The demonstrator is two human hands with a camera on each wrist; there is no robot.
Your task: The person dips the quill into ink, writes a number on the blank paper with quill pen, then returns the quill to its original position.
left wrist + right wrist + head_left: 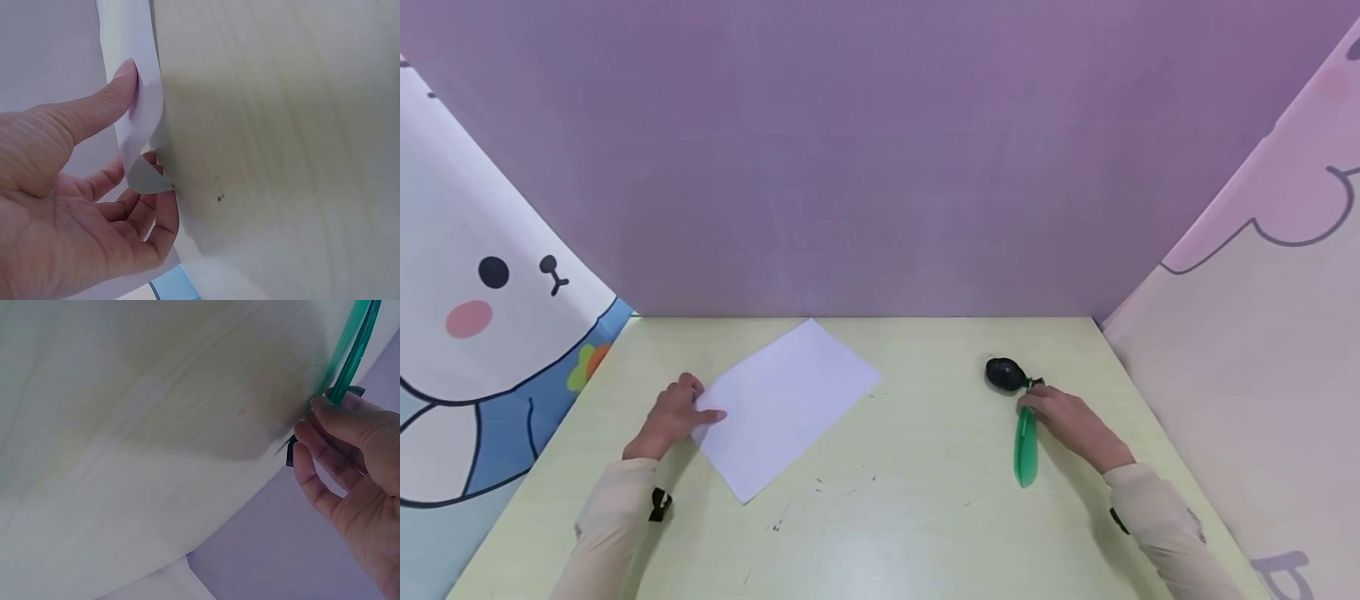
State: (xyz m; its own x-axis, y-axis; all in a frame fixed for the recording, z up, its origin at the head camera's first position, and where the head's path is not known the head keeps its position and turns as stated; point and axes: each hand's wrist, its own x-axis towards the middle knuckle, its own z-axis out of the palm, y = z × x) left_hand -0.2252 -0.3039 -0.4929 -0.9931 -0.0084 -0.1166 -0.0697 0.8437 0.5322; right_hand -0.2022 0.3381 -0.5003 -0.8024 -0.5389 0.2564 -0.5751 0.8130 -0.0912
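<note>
On the left of the table [865, 550], a white sheet of paper [786, 408] lies at a slant. My left hand [670, 417] pinches its left corner, the thumb on top and the curled fingers at the edge. In the left wrist view that paper corner [147, 178] is bent up. Over on the right, my right hand [1071, 425] pinches the narrow neck of a thing with a shiny black rounded head [1004, 374] and a translucent green handle [1026, 454]. The right wrist view shows two green strips [356, 356] rising from the fingertips, with the black head mostly hidden.
A purple wall [880, 167] closes off the table's back edge. Printed panels stand at both sides, a cartoon animal panel [497, 333] on the left and a pink and white panel [1247, 333] on the right. Small dark marks [777, 525] dot the tabletop.
</note>
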